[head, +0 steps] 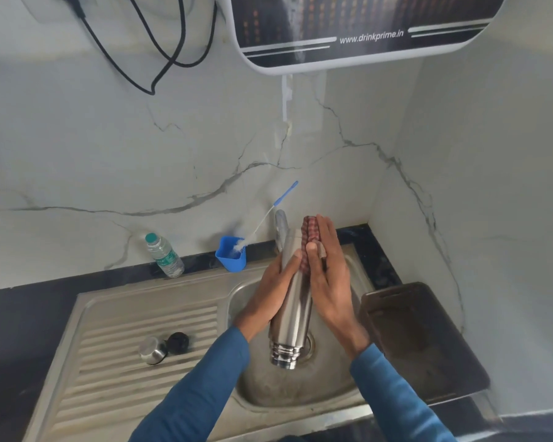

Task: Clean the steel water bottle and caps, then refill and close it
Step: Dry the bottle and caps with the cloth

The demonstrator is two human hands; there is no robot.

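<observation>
Head view: a person stood at a steel sink point(256, 400) set in a dark counter point(16, 327), both blue-sleeved arms reaching over the basin.
Bottle: the steel water bottle point(292, 301) was held above the basin, open threaded mouth toward the camera and the drain, base pointing up toward the tap point(281, 223).
Left hand point(270, 283): gripped the bottle from its left side at mid-body, thumb lying across the top of the steel, fingers wrapped under it and mostly hidden.
Right hand point(329, 279): fingers point(328, 232) straight and together, laid flat along the bottle's right side near the base.
Cloth: a red checked cloth point(310, 232) sat between those fingers and the bottle's upper end, pressed against the steel; the right thumb lay over its lower edge.
Caps: a steel cap point(153, 349) and a black inner cap point(178, 341) lay just beside each other on the ribbed drainboard point(109, 378), well left of both hands.
Brush: a blue-handled bottle brush point(270, 213) stood tilted in a blue cup point(231, 255) behind the sink.
Other: a plastic water bottle point(165, 256) stood upright left of the cup; a brown tray point(422, 339) lay right of the basin; a water purifier point(364, 30) hung on the marble wall above.
</observation>
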